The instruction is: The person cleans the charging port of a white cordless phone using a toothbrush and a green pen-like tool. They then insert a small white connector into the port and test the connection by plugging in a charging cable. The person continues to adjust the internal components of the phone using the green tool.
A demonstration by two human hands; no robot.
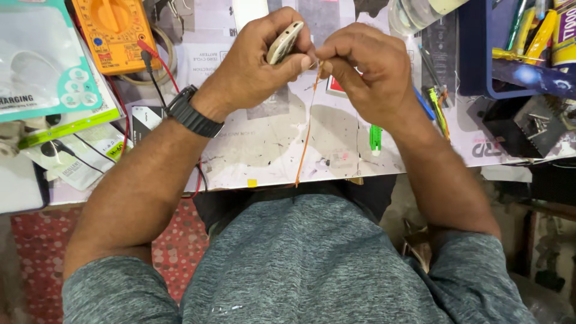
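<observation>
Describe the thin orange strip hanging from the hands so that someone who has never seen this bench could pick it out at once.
Start at the pale work mat in the middle of the cluttered bench. Above it the left hand grips a small slim device, and the right hand pinches something beside it. From that pinch the orange strip hangs down to the mat's near edge, the only long, thin orange thing there.

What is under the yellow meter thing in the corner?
The yellow meter lies on a roll of tape, which peeks out at its lower right. Its red and black wires trail away. The rest is hidden.
</observation>
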